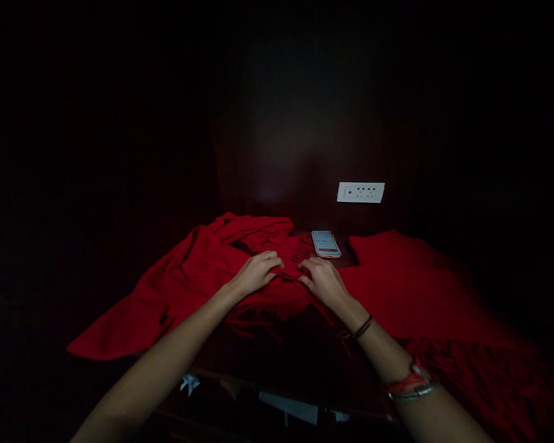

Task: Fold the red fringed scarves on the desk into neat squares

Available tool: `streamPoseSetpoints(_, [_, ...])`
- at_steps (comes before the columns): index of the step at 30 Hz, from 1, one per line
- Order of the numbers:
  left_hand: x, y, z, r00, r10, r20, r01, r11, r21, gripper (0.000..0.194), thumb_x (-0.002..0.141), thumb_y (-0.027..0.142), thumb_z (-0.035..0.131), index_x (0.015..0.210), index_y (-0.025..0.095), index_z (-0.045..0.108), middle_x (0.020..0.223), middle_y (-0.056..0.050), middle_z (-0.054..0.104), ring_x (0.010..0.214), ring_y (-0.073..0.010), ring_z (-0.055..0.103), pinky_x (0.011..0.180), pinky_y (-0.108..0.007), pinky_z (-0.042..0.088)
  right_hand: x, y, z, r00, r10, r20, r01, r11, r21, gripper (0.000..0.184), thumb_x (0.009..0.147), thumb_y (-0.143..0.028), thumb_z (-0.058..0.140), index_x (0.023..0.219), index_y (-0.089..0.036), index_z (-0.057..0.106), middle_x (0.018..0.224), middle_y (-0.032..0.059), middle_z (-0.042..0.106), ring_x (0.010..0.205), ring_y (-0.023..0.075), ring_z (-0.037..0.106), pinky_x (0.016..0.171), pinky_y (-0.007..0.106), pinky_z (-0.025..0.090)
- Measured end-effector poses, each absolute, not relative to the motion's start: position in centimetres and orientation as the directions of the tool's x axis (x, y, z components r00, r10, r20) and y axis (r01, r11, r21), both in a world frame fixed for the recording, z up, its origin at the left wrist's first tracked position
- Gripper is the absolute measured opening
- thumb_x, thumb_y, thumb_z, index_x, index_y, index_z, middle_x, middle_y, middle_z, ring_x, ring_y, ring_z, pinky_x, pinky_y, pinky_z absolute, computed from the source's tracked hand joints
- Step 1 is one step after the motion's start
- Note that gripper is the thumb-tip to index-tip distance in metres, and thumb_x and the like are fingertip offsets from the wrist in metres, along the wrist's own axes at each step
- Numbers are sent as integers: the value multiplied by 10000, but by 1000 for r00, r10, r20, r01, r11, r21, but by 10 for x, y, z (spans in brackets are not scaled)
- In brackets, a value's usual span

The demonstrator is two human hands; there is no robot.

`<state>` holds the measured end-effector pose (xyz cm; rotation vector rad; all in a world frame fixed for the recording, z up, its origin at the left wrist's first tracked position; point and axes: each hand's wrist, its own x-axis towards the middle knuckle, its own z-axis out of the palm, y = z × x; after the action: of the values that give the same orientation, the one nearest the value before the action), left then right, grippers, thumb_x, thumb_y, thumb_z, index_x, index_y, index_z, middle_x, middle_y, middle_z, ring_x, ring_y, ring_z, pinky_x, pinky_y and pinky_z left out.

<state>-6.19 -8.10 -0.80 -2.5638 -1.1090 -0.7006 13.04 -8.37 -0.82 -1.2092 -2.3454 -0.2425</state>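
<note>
Left hand (260, 272) and right hand (325, 282) pinching a red fringed scarf (397, 286)
They grip close together, probably to control one fold; from them it sprawls toward nine and four o'clock, smartphone (327, 244) at one.

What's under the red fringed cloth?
The red fringed cloth rests on a dark surface, visible in front of it and beside the phone. Anything else beneath it is covered; I can't tell what, if anything, lies there.
</note>
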Motion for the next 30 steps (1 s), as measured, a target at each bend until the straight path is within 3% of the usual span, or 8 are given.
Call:
streamPoseSetpoints(6, [-63,-81,-7,621,603,501,733,-674,-96,223,831,309,400,821,153,560,794,-30,521,745,-124,488,691,-208,391,126,-86,-9,-591,637,495,759,647,73,161,803,-227,446,814,-175,598,779,39,606,764,149,510,714,257,343])
streamPoseSetpoints(14, [-73,-83,6,650,571,501,720,-673,-168,220,844,232,364,876,157,569,831,-49,531,759,-127,491,702,-213,379,126,-88,-8,-561,633,534,778,623,79,215,830,-222,384,799,-168,589,775,41,599,763,146,512,733,247,338])
streamPoseSetpoints(17, [-84,-87,17,695,634,338,696,-712,-94,177,813,201,404,831,165,577,817,-38,544,754,-122,495,703,-206,367,126,-88,-10,-605,661,443,760,645,76,220,830,-229,380,812,-161,588,794,52,602,756,143,525,692,237,350])
streamPoseSetpoints(19, [-94,-91,24,702,692,169,699,-715,18,137,774,211,453,769,165,582,758,-17,556,716,-115,498,687,-200,360,126,-87,-11,-685,650,330,705,705,75,222,826,-245,391,816,-159,595,796,55,604,750,139,533,663,226,357])
streamPoseSetpoints(22, [-105,-95,26,622,778,-85,771,-590,242,184,709,331,521,732,159,583,672,8,555,619,-103,484,583,-180,352,128,-90,-9,-790,582,192,600,798,48,226,805,-303,434,855,-161,602,832,59,598,775,146,535,665,228,371])
streamPoseSetpoints(24, [-105,-96,23,563,805,-185,809,-491,323,305,681,446,514,703,148,577,636,10,543,574,-102,466,518,-176,331,132,-97,-8,-806,572,149,580,815,7,258,783,-350,462,896,-161,596,878,71,590,818,165,531,691,248,384])
streamPoseSetpoints(27, [-97,-94,17,491,849,-195,850,-417,322,460,721,555,376,603,140,535,559,-1,515,520,-110,454,505,-197,324,142,-118,-11,-756,644,118,641,764,-68,408,740,-386,511,1084,-166,511,1066,114,532,955,225,490,766,329,390])
streamPoseSetpoints(30, [-91,-91,12,356,910,-212,923,-307,232,501,713,592,332,565,145,504,520,-20,510,492,-132,463,504,-225,334,158,-144,-22,-613,784,95,771,621,-142,638,746,-464,464,1285,-189,262,1299,145,319,1139,315,326,847,486,323])
